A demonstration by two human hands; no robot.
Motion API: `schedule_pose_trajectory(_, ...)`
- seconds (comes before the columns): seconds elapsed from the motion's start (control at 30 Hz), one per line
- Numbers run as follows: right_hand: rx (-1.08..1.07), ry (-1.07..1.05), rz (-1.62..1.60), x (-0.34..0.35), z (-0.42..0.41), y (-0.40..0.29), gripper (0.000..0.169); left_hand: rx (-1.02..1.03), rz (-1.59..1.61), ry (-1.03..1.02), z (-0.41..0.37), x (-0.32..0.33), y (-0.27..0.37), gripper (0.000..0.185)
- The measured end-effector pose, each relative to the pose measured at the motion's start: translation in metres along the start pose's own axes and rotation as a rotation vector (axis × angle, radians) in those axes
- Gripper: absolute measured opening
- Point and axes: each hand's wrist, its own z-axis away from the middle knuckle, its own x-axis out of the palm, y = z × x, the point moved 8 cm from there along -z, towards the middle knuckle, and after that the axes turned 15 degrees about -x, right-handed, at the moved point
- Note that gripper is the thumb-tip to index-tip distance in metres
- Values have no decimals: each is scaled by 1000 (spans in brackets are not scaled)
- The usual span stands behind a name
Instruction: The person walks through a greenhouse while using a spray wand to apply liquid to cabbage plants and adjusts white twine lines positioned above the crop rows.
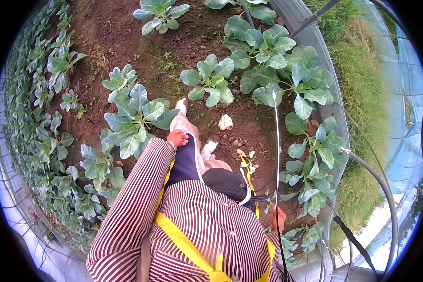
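My left hand (178, 138) is curled over the upper edge of a dark blue cloth (184, 164) with white trim, which hangs in front of my striped shirt. Beside the cloth is a black bag (222, 184) with mesh, at my waist. My right hand (277, 218) is low on the right, partly hidden. A thin rod (276, 141), white above and dark below, crosses in front of it; whether the fingers close around the rod is unclear. Broad-leaved cabbage-like plants stand close by, one (137, 118) next to my left hand and others (315, 151) beyond my right.
Brown soil (127, 42) lies between rows of plants. A crumpled pale scrap (225, 122) lies ahead of my bare feet. Along the right run a plastic sheet edge (333, 81), a bent grey pipe (377, 179) and grass (359, 70). Netting (21, 215) borders the left.
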Motion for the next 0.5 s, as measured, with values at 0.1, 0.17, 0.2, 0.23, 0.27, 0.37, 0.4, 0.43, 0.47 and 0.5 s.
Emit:
schedule_pose_trajectory(0.1, 32, -10, 41, -9, 31, 15, 25, -22, -21, 5, 7, 15, 9, 26)
schedule_pose_trajectory(0.17, 12, -39, 12, -21, 43, 27, 25, -11, -33, 13, -1, 12, -2, 26)
schedule_pose_trajectory(0.2, 108, -31, -52, -28, 54, 33, 24, -8, -46, 13, -4, 15, -5, 25)
schedule_pose_trajectory(0.23, 80, -41, -18, -38, 61, 44, 25, -3, -65, 8, -6, 22, -4, 25)
schedule_pose_trajectory(0.27, 52, -52, 18, -50, 69, 52, 26, 0, -86, -9, -9, 31, -4, 23)
schedule_pose_trajectory(0.37, -84, -143, 138, -72, 75, 40, 27, -25, -114, -56, -9, 64, -9, 23)
schedule_pose_trajectory(0.4, -71, -153, 150, -70, 78, 17, 27, 7, -171, -90, -8, 78, -9, 22)
schedule_pose_trajectory(0.43, -79, -169, 166, -64, 78, -3, 28, -5, -198, -134, -10, 96, -10, 23)
schedule_pose_trajectory(0.47, -90, -180, 184, -59, 76, -21, 28, -14, -234, -170, -7, 118, -6, 25)
schedule_pose_trajectory(0.5, -131, -225, 223, -57, 66, -37, 29, -22, -231, -207, -2, 130, -8, 29)
